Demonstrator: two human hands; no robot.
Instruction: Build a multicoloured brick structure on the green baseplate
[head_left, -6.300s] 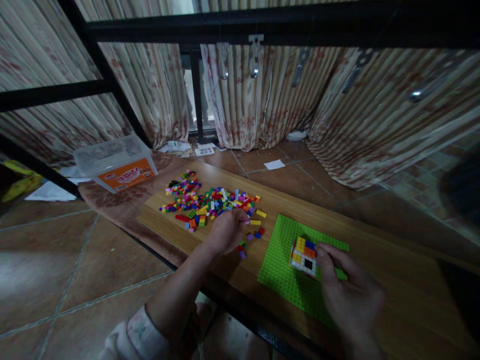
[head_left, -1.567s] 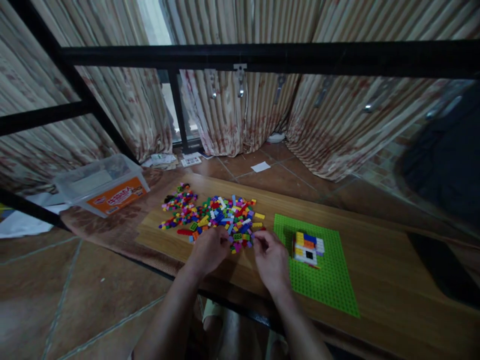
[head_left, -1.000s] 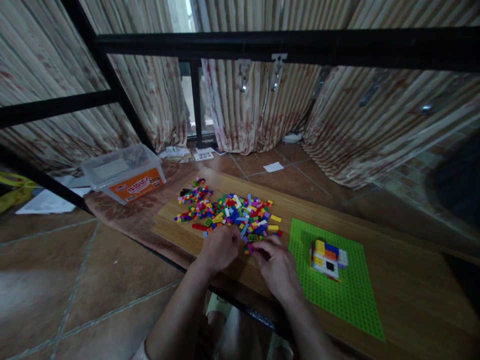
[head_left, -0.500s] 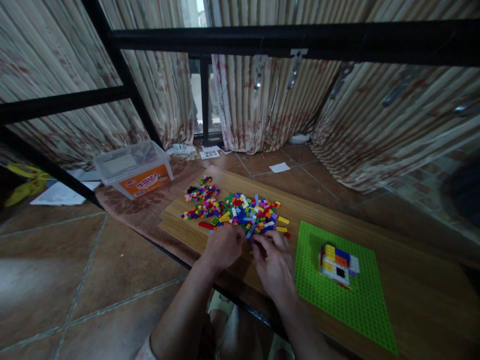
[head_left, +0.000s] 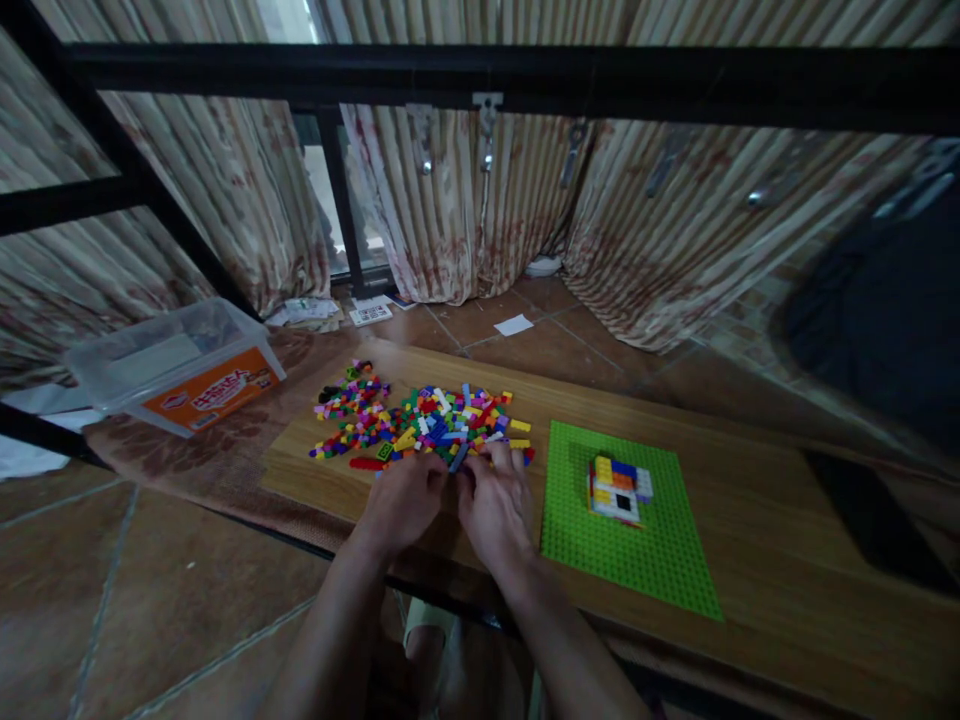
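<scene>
My left hand (head_left: 405,500) rests at the near edge of a pile of loose toy bricks (head_left: 442,425), its fingers curled in and pinched. Close beside it, my right hand (head_left: 496,505) has its fingertips drawn together, facing the left ones. Whatever lies between the fingers is hidden or too small to name. A long grey-blue brick (head_left: 458,458) shows just beyond both fingertips; I cannot tell if it is touched. To the right, a green baseplate (head_left: 622,575) carries a small brick build (head_left: 619,490) in white, yellow, blue and orange.
A clear plastic tub (head_left: 180,370) with an orange label stands on the brown cloth at the left. The wooden board (head_left: 757,530) holds pile and baseplate. A dark flat panel (head_left: 877,520) lies at the right. Black metal bars (head_left: 480,75) cross in front of the curtains.
The camera view has swung to the right, so everything appears farther left. My right hand's fingers have drawn in closer to the left hand.
</scene>
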